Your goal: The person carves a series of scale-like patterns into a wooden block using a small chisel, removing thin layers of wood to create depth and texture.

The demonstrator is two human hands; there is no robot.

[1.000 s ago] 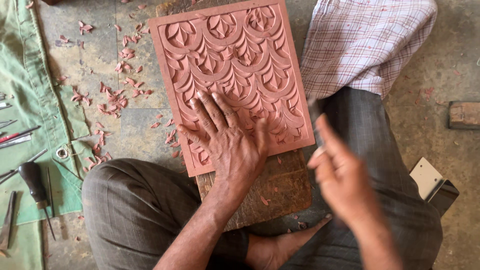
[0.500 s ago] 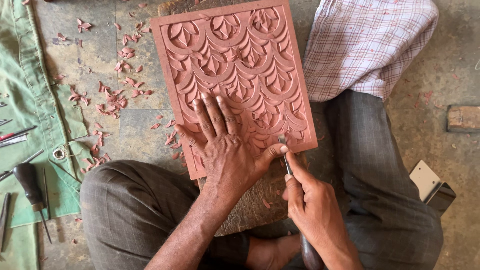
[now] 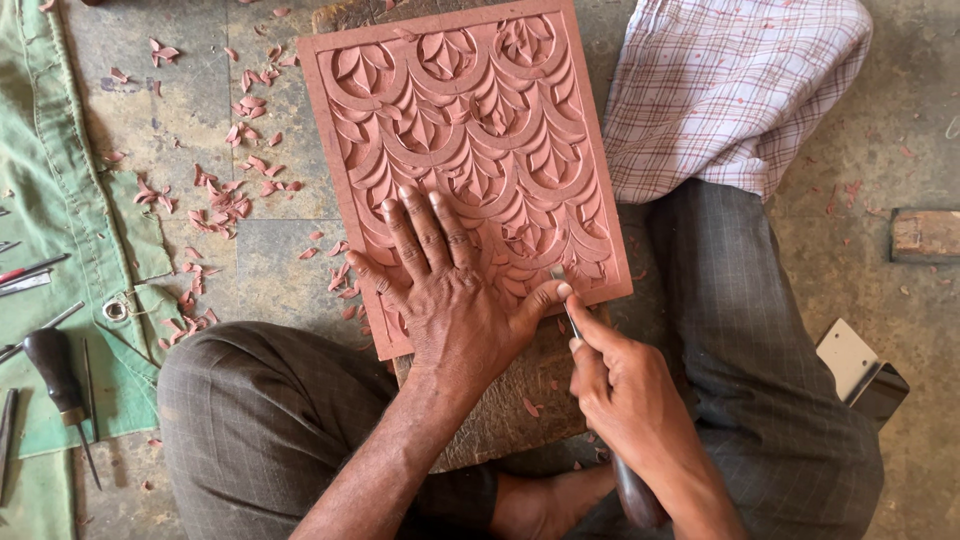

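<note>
A reddish carved panel [image 3: 470, 130] with a leaf and arch pattern lies on a wooden block [image 3: 520, 400] between my knees. My left hand [image 3: 445, 285] rests flat on the panel's lower part, fingers spread, thumb out to the right. My right hand [image 3: 625, 390] grips a carving chisel [image 3: 567, 312]. Its thin metal tip touches the panel's lower right area, beside my left thumb. The chisel's dark handle end shows below my right wrist.
Reddish shavings [image 3: 230, 190] are scattered on the stone floor to the left. A green cloth [image 3: 60, 220] at the left edge holds several carving tools, among them a dark-handled tool [image 3: 55, 375]. A checked cloth [image 3: 730, 90] lies on my right leg. A small box [image 3: 865, 375] sits at right.
My right hand came in from the right and took a chisel grip, setting the tip on the panel's lower right. My left hand has stayed flat on the panel.
</note>
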